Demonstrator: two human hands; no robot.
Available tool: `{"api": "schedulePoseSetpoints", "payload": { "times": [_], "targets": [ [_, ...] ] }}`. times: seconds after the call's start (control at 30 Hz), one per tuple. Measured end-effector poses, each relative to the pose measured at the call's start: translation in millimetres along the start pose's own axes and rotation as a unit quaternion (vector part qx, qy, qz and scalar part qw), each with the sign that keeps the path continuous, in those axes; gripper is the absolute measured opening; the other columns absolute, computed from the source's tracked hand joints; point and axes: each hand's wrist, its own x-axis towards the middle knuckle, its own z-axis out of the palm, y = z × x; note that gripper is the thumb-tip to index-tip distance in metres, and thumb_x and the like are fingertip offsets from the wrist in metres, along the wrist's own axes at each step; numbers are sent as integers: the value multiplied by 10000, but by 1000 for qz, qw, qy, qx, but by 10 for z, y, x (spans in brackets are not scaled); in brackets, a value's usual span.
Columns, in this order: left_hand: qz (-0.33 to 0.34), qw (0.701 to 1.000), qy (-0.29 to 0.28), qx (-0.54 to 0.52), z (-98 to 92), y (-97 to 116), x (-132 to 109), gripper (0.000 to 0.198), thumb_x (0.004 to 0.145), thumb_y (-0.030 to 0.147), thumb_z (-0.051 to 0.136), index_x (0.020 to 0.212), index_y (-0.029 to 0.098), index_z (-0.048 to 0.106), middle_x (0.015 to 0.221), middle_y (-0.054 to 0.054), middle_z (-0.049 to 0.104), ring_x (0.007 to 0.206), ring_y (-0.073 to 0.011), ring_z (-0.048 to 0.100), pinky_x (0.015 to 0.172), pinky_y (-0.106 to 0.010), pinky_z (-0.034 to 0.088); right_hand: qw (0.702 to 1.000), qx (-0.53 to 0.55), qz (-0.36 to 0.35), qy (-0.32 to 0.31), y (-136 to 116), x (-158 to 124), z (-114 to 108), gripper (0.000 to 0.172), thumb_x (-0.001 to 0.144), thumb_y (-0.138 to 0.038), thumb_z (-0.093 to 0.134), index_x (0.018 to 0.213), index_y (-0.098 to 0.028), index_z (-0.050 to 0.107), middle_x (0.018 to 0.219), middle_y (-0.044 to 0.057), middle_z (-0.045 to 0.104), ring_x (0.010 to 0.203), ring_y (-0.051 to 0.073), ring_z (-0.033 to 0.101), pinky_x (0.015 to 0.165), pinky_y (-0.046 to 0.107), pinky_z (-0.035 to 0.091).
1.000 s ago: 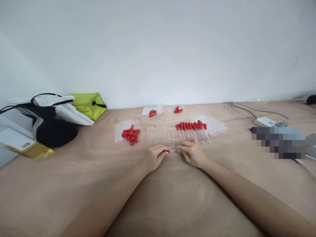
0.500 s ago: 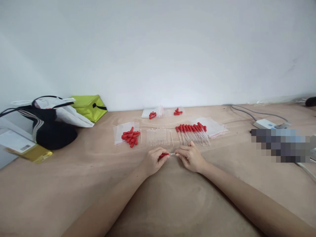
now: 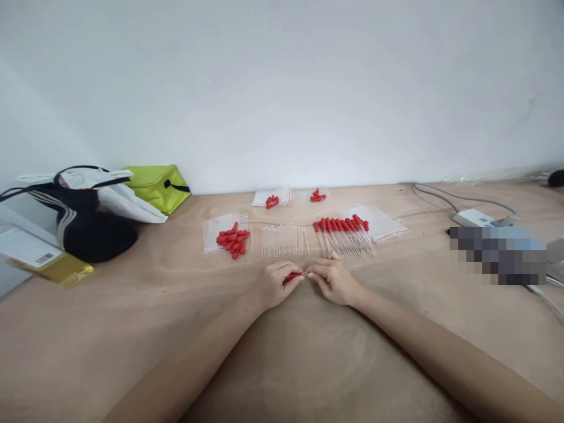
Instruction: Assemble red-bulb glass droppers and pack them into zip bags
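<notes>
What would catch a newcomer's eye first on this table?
At the middle of the wooden table the left hand pinches a red bulb and the right hand a thin clear tube, end to end. Just behind them lie a pile of loose red bulbs at left, a row of bare tubes in the middle and a fan of red-capped droppers at right. A black and white bag sits far left.

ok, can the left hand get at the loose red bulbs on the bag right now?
Probably yes. The loose red bulbs lie just ahead-left of the left hand with only bare table between. But its grip is shut on a red bulb, meeting a clear tube in the right hand.
</notes>
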Motion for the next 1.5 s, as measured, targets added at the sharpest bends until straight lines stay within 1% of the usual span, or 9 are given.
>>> {"api": "schedulePoseSetpoints", "payload": {
  "times": [0.17, 0.3, 0.4, 0.53, 0.67, 0.8, 1.23, 1.37, 1.5],
  "targets": [
    [-29, 1000, -2, -9, -24, 3, 35, 127, 818, 246, 483, 797, 159, 573, 739, -31, 629, 666, -118, 576, 618, -223, 452, 1000, -6, -1, -14, 17, 43, -41, 257, 879, -218, 345, 848, -175, 597, 736, 24, 607, 659, 117, 502, 658, 272, 235],
    [-52, 998, -4, -20, -54, -3, 48, 115, 818, 251, 486, 816, 172, 569, 757, -22, 626, 686, -121, 579, 645, -233, 462, 995, -93, -30, -20, 12, 65, -132, 215, 848, -222, 405, 864, -192, 617, 779, 47, 597, 755, 157, 487, 665, 296, 231],
    [-77, 996, 37, -11, -62, -33, 42, 170, 793, 245, 524, 954, 191, 539, 892, -39, 598, 806, -145, 568, 723, -273, 467, 987, -157, -23, -8, 58, 75, -195, 189, 799, -180, 449, 833, -197, 634, 763, 59, 603, 766, 180, 472, 659, 319, 222],
    [-109, 989, 94, 27, -58, -76, 29, 378, 752, 217, 566, 1109, 193, 444, 988, -65, 515, 860, -166, 524, 762, -317, 458, 978, -146, 132, 75, 238, 148, -202, 204, 801, -226, 437, 803, -194, 639, 765, 63, 630, 769, 194, 503, 655, 315, 254],
    [-83, 996, 28, 30, -53, -84, 18, 291, 770, 186, 530, 1055, 192, 471, 955, -55, 496, 863, -163, 516, 775, -315, 451, 936, -135, 299, 126, 380, 305, -121, 232, 793, -266, 427, 904, -175, 609, 782, 75, 651, 771, 216, 554, 662, 314, 288],
    [-77, 997, -3, 21, -54, -81, 14, 235, 770, 173, 523, 1003, 188, 497, 946, -54, 494, 862, -165, 518, 768, -310, 452, 908, -173, 361, 127, 378, 452, -38, 228, 768, -262, 442, 922, -156, 571, 758, 96, 653, 753, 245, 578, 700, 349, 274],
    [-77, 996, -7, 39, -56, -78, 20, 134, 769, 177, 521, 899, 186, 554, 884, -38, 515, 829, -153, 518, 753, -289, 432, 902, -194, 374, 96, 369, 511, 16, 189, 764, -271, 438, 842, -168, 577, 774, 78, 656, 767, 213, 569, 738, 349, 225],
    [-136, 984, 49, 108, -80, -108, 37, 63, 758, 208, 539, 787, 184, 590, 798, -35, 533, 794, -175, 517, 737, -311, 417, 914, -187, 348, 90, 274, 526, 52, 227, 769, -327, 429, 797, -185, 603, 773, 64, 658, 776, 207, 561, 751, 351, 221],
    [-223, 939, 119, 233, -197, -232, 61, 82, 730, 270, 585, 706, 202, 622, 808, -44, 559, 834, -221, 498, 769, -364, 372, 920, -172, 345, 69, 196, 561, 97, 274, 755, -395, 443, 745, -185, 618, 758, 66, 658, 760, 206, 557, 765, 362, 220]
  ]
}}
